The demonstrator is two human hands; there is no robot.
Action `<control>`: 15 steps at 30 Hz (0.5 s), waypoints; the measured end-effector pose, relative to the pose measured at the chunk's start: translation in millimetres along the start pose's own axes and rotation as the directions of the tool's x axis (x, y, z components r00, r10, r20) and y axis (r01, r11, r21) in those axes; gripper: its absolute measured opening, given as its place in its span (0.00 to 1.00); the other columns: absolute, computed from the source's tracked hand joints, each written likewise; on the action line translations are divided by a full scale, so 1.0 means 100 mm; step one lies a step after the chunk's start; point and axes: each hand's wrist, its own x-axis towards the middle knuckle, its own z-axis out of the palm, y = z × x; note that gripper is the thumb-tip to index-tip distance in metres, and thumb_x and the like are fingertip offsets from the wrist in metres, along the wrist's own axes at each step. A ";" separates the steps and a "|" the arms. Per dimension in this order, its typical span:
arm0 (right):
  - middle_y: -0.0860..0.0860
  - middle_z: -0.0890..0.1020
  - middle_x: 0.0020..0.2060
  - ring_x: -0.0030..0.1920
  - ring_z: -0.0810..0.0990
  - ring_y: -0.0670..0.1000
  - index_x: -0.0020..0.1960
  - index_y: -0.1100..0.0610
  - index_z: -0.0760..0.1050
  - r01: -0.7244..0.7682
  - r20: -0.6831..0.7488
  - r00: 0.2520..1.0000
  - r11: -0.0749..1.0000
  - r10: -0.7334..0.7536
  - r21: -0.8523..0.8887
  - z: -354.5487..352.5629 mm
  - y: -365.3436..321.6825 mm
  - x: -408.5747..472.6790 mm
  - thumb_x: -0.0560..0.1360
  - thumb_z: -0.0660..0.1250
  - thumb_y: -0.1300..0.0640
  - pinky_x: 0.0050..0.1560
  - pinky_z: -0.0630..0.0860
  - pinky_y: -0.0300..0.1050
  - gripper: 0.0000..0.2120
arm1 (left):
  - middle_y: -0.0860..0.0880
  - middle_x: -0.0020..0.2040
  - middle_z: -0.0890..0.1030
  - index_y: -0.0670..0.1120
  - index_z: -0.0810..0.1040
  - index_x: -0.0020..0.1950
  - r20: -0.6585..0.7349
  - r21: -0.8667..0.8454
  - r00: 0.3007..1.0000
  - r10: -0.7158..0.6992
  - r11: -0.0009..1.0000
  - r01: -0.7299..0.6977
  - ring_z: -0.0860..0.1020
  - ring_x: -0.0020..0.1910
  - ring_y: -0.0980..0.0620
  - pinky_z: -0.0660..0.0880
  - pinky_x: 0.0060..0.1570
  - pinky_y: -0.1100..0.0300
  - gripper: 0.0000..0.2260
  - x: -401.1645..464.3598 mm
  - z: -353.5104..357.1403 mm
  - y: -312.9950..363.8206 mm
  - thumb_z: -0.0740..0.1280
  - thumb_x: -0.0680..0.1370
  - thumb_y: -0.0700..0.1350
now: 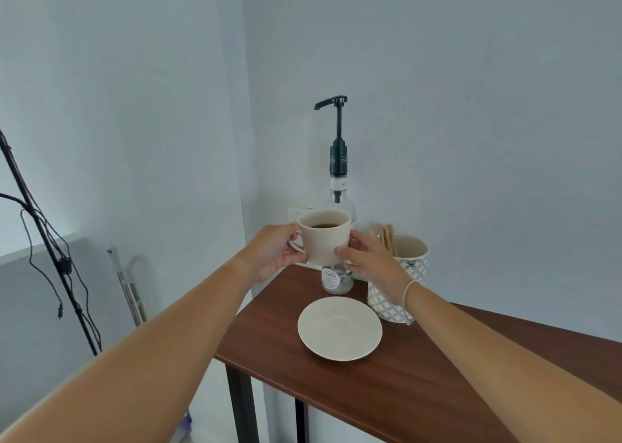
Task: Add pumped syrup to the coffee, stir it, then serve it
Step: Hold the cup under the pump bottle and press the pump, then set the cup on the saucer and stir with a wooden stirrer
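I hold the cup (324,240) in the air with 2 hands, in front of the syrup bottle (337,207) and above the tabletop (420,368); my left hand (272,254) has its grip closed at the handle, my right hand (370,257) presses its fingers on the other side of the wall. The risk I see is a spill; the dark coffee can slop over if I tilt the cup while I bring it under the pump spout (319,104), which stands high above the rim; syrup may also fall outside. The saucer (340,328) lies bare just below; the patterned holder (404,274) beside it contains wooden stir sticks (385,237).
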 end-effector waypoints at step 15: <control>0.49 0.79 0.54 0.57 0.76 0.47 0.62 0.54 0.72 -0.029 -0.036 0.999 0.993 0.025 -0.112 -0.11 0.69 -0.38 0.73 0.69 0.63 0.57 0.74 0.37 0.19 | 0.41 0.46 0.74 0.40 0.75 0.46 0.038 -0.016 0.994 -0.103 0.994 0.104 0.78 0.44 0.47 0.79 0.46 0.56 0.10 0.02 0.09 -0.86 0.57 0.82 0.42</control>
